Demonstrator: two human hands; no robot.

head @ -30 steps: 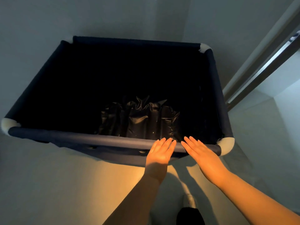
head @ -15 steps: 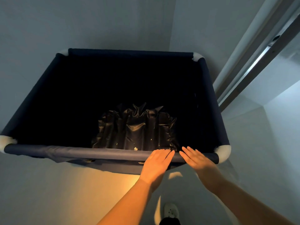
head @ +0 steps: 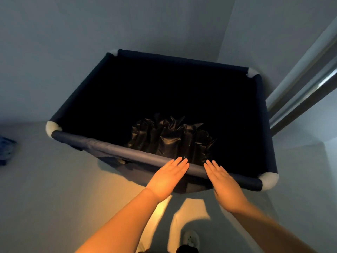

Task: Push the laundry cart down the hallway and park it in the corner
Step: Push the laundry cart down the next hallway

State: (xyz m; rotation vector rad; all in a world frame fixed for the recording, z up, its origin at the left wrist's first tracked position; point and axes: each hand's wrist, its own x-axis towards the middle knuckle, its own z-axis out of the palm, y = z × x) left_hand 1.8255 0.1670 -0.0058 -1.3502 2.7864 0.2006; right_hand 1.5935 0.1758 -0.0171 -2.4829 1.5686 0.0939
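The laundry cart (head: 116,148) is a dark navy fabric bin with white corner joints, seen from above in the middle of the view. A crumpled black bag (head: 171,137) lies at its bottom. My left hand (head: 169,178) lies flat, fingers together and extended, on the near top rail. My right hand (head: 222,181) rests flat on the same rail just to the right. Neither hand wraps around the rail. The cart's far edge sits close to the pale wall, its far right corner near the wall corner.
Pale walls (head: 127,24) meet in a corner behind the cart. A door frame with a metal strip (head: 299,99) runs diagonally on the right. A blue object (head: 6,148) lies on the floor at far left. My white shoe (head: 190,240) shows below.
The cart has turned so its left side now angles away, and it sits farther from me toward the wall corner. Both hands stayed flat on the near rail.
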